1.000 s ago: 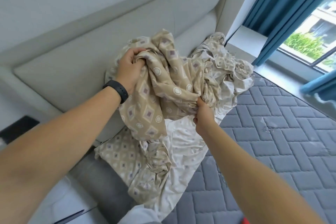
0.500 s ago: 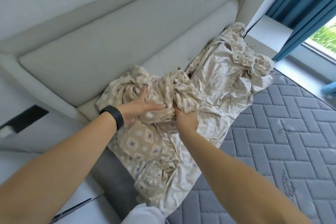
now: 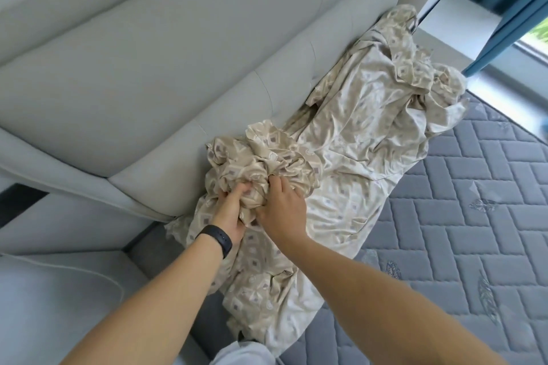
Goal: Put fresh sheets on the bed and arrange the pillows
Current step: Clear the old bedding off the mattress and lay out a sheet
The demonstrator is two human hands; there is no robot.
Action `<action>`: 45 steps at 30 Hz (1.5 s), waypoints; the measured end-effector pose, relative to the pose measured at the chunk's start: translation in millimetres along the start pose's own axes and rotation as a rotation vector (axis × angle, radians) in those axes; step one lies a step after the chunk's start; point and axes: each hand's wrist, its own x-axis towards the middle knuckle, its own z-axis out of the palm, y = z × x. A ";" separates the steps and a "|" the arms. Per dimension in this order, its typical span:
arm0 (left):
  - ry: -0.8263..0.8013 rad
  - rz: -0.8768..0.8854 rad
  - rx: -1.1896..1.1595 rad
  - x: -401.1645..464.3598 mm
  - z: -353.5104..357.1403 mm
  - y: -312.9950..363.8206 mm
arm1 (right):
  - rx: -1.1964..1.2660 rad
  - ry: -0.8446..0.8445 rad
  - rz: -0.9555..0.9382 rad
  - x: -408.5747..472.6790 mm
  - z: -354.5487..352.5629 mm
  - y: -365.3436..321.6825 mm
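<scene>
Step in hand: we judge we are working the bunched corner of the beige satin fitted sheet with its diamond print (image 3: pixel 350 157) down over the near-left corner of the grey quilted mattress (image 3: pixel 462 216), at the foot of the pale grey padded headboard (image 3: pixel 148 74).
Left hand: our left hand (image 3: pixel 229 213), with the black wristband (image 3: pixel 218 238), has its fingers curled into the wad of cloth and grips it.
Right hand: our right hand (image 3: pixel 281 207) lies just beside the left, fingers bent into the same wad; it looks to be grasping the fabric too, though the fingertips are buried.
Sheet: it lies crumpled along the headboard edge, from the near-left corner to the far end by the blue curtain (image 3: pixel 504 3); most of the mattress is bare.
Doing it well: we should find the elastic seam inside the wad, spread it open, hook it under the corner, then pull the slack to the right along the headboard before we smooth it.
Risk: we may tuck a twisted fold and trap the corner wrongly.
Change: a second ago we held the bundle up in front of the headboard, hands apart; now it is pressed low on the mattress, hands together.
</scene>
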 end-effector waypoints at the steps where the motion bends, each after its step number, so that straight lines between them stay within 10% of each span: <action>1: 0.033 0.019 -0.021 21.8 -9.5 -8.3 | -0.029 -0.007 -0.030 3.0 6.1 6.6; 9: 0.386 0.168 -0.053 34.9 -23.5 -2.2 | 0.109 -0.356 -0.186 22.9 40.3 41.2; 14: 0.396 0.208 -0.100 34.7 -37.0 5.6 | 0.621 -0.090 0.621 12.0 46.5 80.9; 17: 0.392 0.218 -0.128 37.9 -39.3 1.0 | 0.505 -0.470 0.953 5.8 78.0 122.3; 32: 0.345 0.222 -0.160 50.3 -54.8 -12.7 | 0.219 -0.707 0.854 37.0 173.5 158.7; 39: 0.366 0.198 -0.122 49.5 -55.5 -7.8 | 0.387 -0.552 0.874 13.9 149.0 143.5; 45: 0.376 0.157 -0.104 38.8 -46.0 2.7 | 0.473 -0.092 1.159 -40.9 81.7 158.4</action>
